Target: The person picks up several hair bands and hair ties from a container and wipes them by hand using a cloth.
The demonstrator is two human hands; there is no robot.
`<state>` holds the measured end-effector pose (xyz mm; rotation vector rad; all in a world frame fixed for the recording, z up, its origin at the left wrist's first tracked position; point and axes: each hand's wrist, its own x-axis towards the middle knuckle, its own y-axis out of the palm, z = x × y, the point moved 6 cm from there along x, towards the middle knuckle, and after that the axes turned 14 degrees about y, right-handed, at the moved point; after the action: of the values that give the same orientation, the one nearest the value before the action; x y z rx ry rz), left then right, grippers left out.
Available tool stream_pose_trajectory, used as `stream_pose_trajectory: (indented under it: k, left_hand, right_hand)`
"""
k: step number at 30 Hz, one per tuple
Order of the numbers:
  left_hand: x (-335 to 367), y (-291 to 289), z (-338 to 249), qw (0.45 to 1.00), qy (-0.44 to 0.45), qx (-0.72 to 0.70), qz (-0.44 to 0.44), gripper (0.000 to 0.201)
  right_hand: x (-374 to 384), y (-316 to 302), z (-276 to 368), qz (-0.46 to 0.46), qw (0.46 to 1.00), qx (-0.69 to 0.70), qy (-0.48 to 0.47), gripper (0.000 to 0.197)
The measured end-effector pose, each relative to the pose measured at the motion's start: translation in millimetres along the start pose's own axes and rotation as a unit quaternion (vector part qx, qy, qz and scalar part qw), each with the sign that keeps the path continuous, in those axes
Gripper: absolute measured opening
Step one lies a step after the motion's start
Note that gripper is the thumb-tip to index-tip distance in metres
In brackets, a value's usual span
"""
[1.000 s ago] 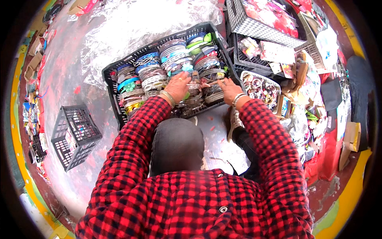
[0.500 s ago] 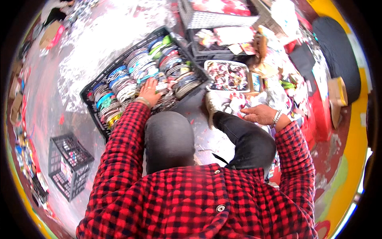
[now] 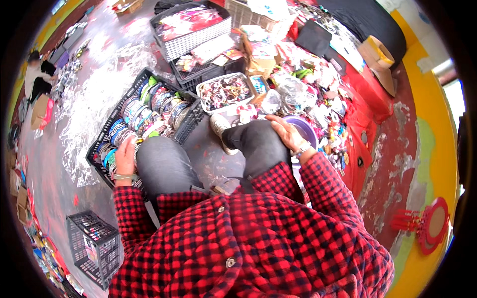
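Observation:
My left hand [image 3: 125, 158] is beside my left knee, over the near edge of a black plastic crate [image 3: 186, 124]. Its fingers stretch forward toward the bands, and no object shows in them. Rows of stacked, ring-shaped bands [image 3: 136, 113] in many colours fill the crate. On my right knee lies my right hand [image 3: 286, 133], fingers extended and empty. A purple basin [image 3: 306, 128] stands just beyond it, partly hidden. Ahead of my foot sits a white tub [image 3: 222, 105] of small, mixed-colour loops and trinkets.
Stacked crates, the top one grey [image 3: 198, 38], stand ahead. Plastic bags [image 3: 293, 92] and small goods cover a red sheet [image 3: 370, 97] at right. An upturned black crate [image 3: 94, 243] lies at left. Another person [image 3: 37, 77] sits far left.
My right hand has come back from over the goods onto my right knee. My left hand has drawn back from mid-crate toward its near edge. The view has shifted to the right.

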<state>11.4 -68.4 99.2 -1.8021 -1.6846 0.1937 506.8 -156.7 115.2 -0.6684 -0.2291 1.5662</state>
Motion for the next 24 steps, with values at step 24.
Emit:
stream_pose_trajectory:
  k: [24]
  left_hand:
    - [-16,193,-241,0.874,0.347,-0.140,0.310,0.014]
  right_hand:
    - [-45,-142,-182,-0.090,0.981,0.129,0.115,0.036]
